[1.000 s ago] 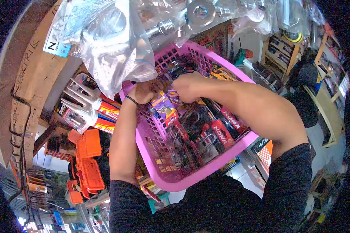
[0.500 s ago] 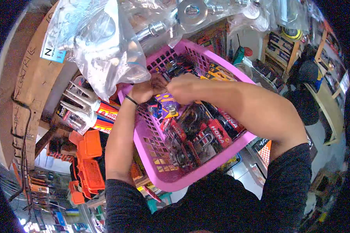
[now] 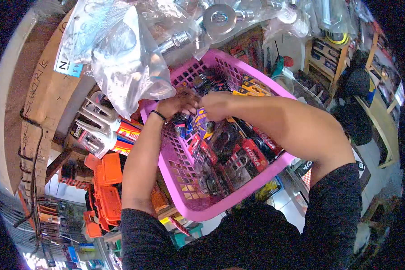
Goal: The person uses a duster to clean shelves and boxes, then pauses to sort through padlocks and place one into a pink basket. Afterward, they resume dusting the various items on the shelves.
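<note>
A pink plastic basket (image 3: 231, 202) holds packaged hardware, and both my hands are inside it. My right hand (image 3: 215, 106) is closed on the upper edge of a purple and yellow pack (image 3: 203, 123), which hangs tilted below its fingers. Beside it, my left hand (image 3: 180, 103) has curled fingers close to the same pack; what they hold, if anything, is hidden. Red-carded packs of padlocks marked HONA (image 3: 253, 155) lie nearer to me. Yellow-carded packs (image 3: 255, 86) stand along the far right side, and dark packs (image 3: 207, 81) fill the back.
Clear plastic bags (image 3: 121, 58) of metal fittings hang over the basket's far left edge. On the left are white-nozzled sealant tubes (image 3: 127, 130) and orange boxes (image 3: 108, 202). A wooden post (image 3: 40, 99) with cables stands farther left. Shelves (image 3: 324, 58) line the right.
The purple and yellow pack has turned more edge-on and hangs tilted. My left hand has shifted slightly right and its fingers have turned. My right hand has moved slightly right.
</note>
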A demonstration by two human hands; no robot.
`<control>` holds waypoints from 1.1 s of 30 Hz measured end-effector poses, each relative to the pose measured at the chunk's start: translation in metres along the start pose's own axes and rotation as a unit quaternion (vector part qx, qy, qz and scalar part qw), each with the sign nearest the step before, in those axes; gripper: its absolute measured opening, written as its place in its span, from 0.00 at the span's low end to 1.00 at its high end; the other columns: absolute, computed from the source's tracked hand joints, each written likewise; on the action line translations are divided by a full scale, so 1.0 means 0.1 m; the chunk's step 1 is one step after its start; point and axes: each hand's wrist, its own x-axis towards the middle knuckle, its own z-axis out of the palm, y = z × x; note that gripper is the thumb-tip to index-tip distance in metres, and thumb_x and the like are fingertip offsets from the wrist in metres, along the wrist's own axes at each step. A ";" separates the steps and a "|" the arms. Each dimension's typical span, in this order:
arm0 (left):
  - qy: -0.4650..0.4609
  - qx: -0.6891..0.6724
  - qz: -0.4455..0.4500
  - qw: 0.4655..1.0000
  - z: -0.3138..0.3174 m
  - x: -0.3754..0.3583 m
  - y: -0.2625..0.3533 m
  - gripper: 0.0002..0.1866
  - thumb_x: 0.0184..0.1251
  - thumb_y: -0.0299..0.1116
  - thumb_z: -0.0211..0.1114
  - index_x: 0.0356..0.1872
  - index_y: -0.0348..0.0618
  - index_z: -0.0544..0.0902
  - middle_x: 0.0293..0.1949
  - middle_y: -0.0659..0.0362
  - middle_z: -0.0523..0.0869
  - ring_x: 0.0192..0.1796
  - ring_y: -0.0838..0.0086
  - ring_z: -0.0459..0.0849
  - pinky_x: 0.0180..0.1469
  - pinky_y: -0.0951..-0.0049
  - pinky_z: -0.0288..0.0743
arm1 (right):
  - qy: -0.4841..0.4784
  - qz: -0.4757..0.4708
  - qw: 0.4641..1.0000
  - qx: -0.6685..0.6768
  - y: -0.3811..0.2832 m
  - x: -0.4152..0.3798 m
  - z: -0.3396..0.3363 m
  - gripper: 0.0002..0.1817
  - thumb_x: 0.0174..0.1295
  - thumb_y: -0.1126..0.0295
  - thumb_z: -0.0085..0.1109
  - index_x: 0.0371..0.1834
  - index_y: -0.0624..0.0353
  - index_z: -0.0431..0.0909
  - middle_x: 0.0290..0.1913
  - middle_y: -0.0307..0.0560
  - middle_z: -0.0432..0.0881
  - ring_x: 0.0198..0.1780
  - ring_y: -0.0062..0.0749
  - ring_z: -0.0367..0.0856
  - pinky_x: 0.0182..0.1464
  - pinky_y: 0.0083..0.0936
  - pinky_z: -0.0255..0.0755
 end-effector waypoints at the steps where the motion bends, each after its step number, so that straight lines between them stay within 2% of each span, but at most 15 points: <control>1: 0.086 0.397 0.051 0.913 -0.08 0.02 -0.06 0.13 0.59 0.37 0.51 0.43 0.43 0.72 0.37 0.60 0.78 0.44 0.71 0.75 0.48 0.70 0.68 | 0.001 0.000 1.000 0.000 0.01 0.01 0.00 0.14 0.39 0.66 0.57 0.30 0.60 0.78 0.35 0.49 0.79 0.37 0.39 0.78 0.36 0.34 0.72; 2: 0.157 0.724 0.092 0.666 -0.15 0.06 -0.11 0.16 0.59 0.39 0.50 0.46 0.43 0.71 0.40 0.59 0.78 0.46 0.69 0.74 0.51 0.69 0.66 | -0.008 -0.006 1.000 -0.003 0.02 0.02 0.00 0.13 0.41 0.65 0.58 0.31 0.58 0.78 0.33 0.50 0.79 0.38 0.42 0.77 0.37 0.36 0.72; 3: 0.157 0.723 0.092 0.666 -0.19 0.10 -0.14 0.16 0.59 0.39 0.50 0.46 0.43 0.71 0.40 0.59 0.78 0.46 0.69 0.74 0.51 0.69 0.66 | -0.018 -0.012 1.000 -0.005 0.00 0.00 -0.02 0.13 0.42 0.64 0.59 0.31 0.56 0.78 0.31 0.51 0.78 0.38 0.44 0.77 0.37 0.38 0.71; 5: 0.270 0.738 -0.069 0.615 -0.27 0.19 -0.20 0.14 0.54 0.35 0.49 0.38 0.38 0.76 0.41 0.50 0.77 0.46 0.57 0.74 0.51 0.59 0.62 | -0.002 -0.019 1.000 -0.025 -0.02 -0.05 -0.06 0.11 0.40 0.66 0.57 0.29 0.56 0.78 0.33 0.50 0.79 0.38 0.43 0.77 0.37 0.37 0.71; 8: 0.355 0.754 -0.001 0.552 -0.51 0.46 -0.63 0.16 0.55 0.33 0.47 0.41 0.39 0.76 0.45 0.49 0.75 0.51 0.58 0.70 0.56 0.60 0.58 | 0.018 -0.031 0.998 -0.042 -0.02 -0.05 -0.05 0.11 0.37 0.70 0.55 0.28 0.57 0.79 0.34 0.49 0.79 0.37 0.42 0.78 0.36 0.36 0.72; 12: 0.340 0.735 -0.013 0.587 -0.38 0.45 -0.58 0.17 0.56 0.35 0.45 0.43 0.40 0.75 0.49 0.48 0.73 0.54 0.57 0.68 0.57 0.58 0.56 | 0.034 -0.041 0.998 -0.047 -0.03 -0.11 -0.08 0.12 0.39 0.72 0.53 0.29 0.57 0.79 0.35 0.50 0.79 0.38 0.43 0.78 0.36 0.37 0.72; 15: 0.273 0.744 -0.061 0.607 -0.36 0.44 -0.48 0.25 0.50 0.45 0.58 0.49 0.45 0.71 0.51 0.51 0.72 0.52 0.59 0.69 0.55 0.65 0.61 | 0.019 -0.044 0.997 -0.061 -0.05 -0.11 -0.10 0.12 0.39 0.71 0.53 0.30 0.58 0.79 0.36 0.51 0.79 0.39 0.43 0.78 0.36 0.38 0.72; 18: 0.237 0.758 -0.053 0.606 -0.30 0.41 -0.47 0.21 0.58 0.38 0.42 0.51 0.44 0.70 0.52 0.48 0.70 0.57 0.54 0.64 0.58 0.48 0.49 | 0.001 -0.027 0.999 -0.041 -0.07 -0.12 -0.12 0.12 0.40 0.71 0.54 0.30 0.59 0.78 0.36 0.51 0.78 0.39 0.43 0.77 0.37 0.37 0.72; 21: 0.230 0.825 -0.019 0.516 -0.34 0.50 -0.61 0.21 0.57 0.39 0.41 0.52 0.51 0.70 0.52 0.48 0.70 0.57 0.54 0.64 0.58 0.49 0.49 | 0.026 -0.025 0.997 -0.065 -0.03 -0.08 -0.06 0.12 0.41 0.64 0.58 0.32 0.50 0.78 0.33 0.49 0.78 0.38 0.43 0.77 0.37 0.39 0.70; 23: 0.221 0.709 -0.043 0.669 -0.39 0.51 -0.54 0.19 0.58 0.39 0.40 0.50 0.55 0.72 0.50 0.49 0.72 0.56 0.55 0.66 0.57 0.50 0.51 | 0.024 -0.030 0.997 -0.069 -0.02 -0.07 -0.05 0.12 0.41 0.64 0.58 0.32 0.50 0.78 0.33 0.49 0.78 0.38 0.44 0.77 0.37 0.39 0.70; 27: 0.241 0.766 0.008 0.596 -0.54 0.58 -0.69 0.18 0.57 0.38 0.42 0.48 0.54 0.72 0.49 0.49 0.73 0.54 0.55 0.67 0.57 0.51 0.52 | 0.021 -0.040 0.995 -0.086 -0.07 -0.13 -0.10 0.13 0.42 0.63 0.58 0.32 0.52 0.77 0.33 0.50 0.78 0.38 0.45 0.77 0.37 0.39 0.71; 29: 0.283 0.621 0.027 0.731 -0.45 0.46 -0.53 0.17 0.55 0.37 0.45 0.46 0.51 0.74 0.46 0.51 0.75 0.52 0.55 0.68 0.57 0.52 0.53 | 0.005 -0.034 0.996 -0.085 -0.09 -0.15 -0.13 0.13 0.42 0.63 0.58 0.33 0.53 0.77 0.33 0.51 0.78 0.38 0.45 0.77 0.37 0.39 0.71; 30: 0.284 0.621 0.027 0.730 -0.44 0.47 -0.57 0.17 0.55 0.37 0.45 0.46 0.51 0.74 0.46 0.51 0.75 0.52 0.55 0.68 0.57 0.52 0.53 | -0.010 -0.024 0.996 -0.085 -0.09 -0.15 -0.15 0.13 0.43 0.62 0.59 0.33 0.54 0.77 0.33 0.52 0.78 0.38 0.45 0.77 0.37 0.38 0.71; 32: 0.272 0.839 -0.015 0.471 -0.42 0.51 -0.64 0.16 0.52 0.37 0.47 0.41 0.46 0.76 0.45 0.52 0.76 0.51 0.56 0.70 0.56 0.54 0.55 | -0.003 -0.027 0.996 -0.083 -0.08 -0.13 -0.13 0.14 0.43 0.61 0.59 0.33 0.55 0.77 0.33 0.52 0.78 0.38 0.44 0.77 0.37 0.38 0.71; 33: 0.273 0.839 -0.014 0.471 -0.49 0.56 -0.74 0.16 0.52 0.37 0.47 0.41 0.46 0.76 0.45 0.52 0.76 0.51 0.56 0.70 0.56 0.54 0.55 | 0.002 -0.030 0.996 -0.081 -0.07 -0.13 -0.12 0.14 0.44 0.61 0.59 0.33 0.55 0.77 0.33 0.52 0.78 0.38 0.44 0.77 0.37 0.38 0.71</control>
